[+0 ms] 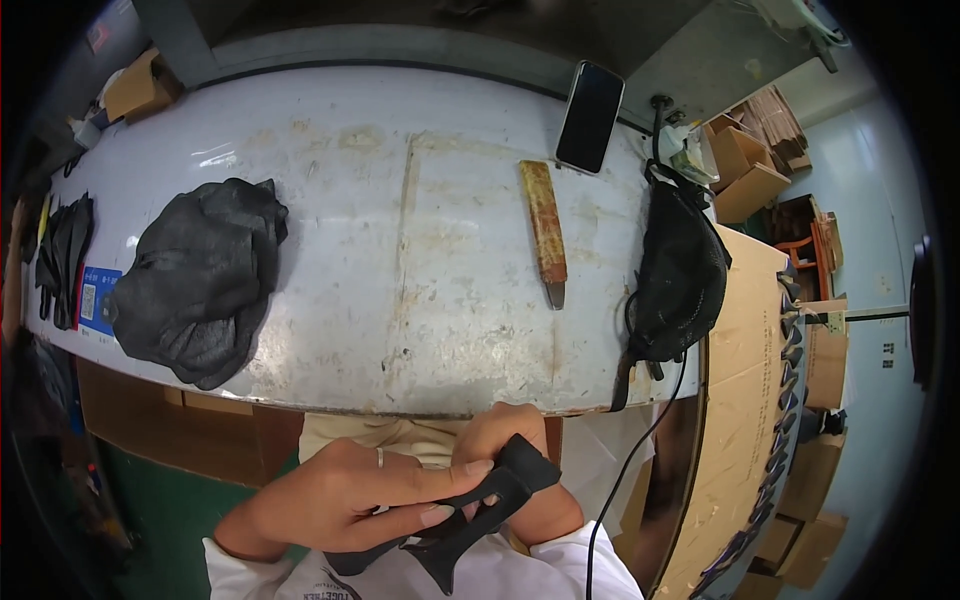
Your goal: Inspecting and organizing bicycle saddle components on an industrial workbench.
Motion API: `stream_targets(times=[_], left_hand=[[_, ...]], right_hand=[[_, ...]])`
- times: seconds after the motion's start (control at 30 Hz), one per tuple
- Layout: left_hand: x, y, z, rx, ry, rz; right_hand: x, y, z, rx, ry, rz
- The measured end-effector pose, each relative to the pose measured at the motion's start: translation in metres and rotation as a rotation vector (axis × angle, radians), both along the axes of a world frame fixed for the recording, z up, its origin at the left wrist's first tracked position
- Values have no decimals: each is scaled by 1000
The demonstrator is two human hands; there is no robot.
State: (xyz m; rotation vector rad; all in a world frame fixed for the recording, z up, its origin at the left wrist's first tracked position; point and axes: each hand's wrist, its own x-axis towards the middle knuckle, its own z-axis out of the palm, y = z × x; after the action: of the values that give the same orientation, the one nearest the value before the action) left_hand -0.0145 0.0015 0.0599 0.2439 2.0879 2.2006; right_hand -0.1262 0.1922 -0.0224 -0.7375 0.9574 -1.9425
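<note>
Close to my chest, below the table's near edge, I hold a black, bendy, strap-like piece (pixel 507 488) with forked ends and an opening in it. My left hand (pixel 365 490), wearing a ring, pinches it between thumb and fingers from the left. Behind it my right hand (pixel 500 430) is closed around its right part; most of those fingers are hidden. On the table (pixel 330 330) lies a blade tool (pixel 543 220) with a worn yellow handle, its short metal tip toward me. A crumpled dark grey sheet (pixel 200 280) is heaped at the left.
A phone (pixel 590 117) rests at the back right. A black fabric item (pixel 682 270) and a cable (pixel 640 445) are at the table's right edge. Beyond stands a cardboard sheet (pixel 735 400) with several black pieces along its edge. Black strips (pixel 65 255) lie far left.
</note>
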Motion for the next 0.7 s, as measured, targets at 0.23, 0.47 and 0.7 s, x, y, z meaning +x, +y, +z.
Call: stream_targets(times=[0.23,0.47,0.7], left_hand=[[4,3,-7,-110,59,88],[12,-16,-11,-23,-80,7],[12,-5,-16,-11,-39,145]], right_hand=[[22,0,5,120,310,-394],[12,-3,31,168,-266,-139],[10,-10,38,283,-377,19]])
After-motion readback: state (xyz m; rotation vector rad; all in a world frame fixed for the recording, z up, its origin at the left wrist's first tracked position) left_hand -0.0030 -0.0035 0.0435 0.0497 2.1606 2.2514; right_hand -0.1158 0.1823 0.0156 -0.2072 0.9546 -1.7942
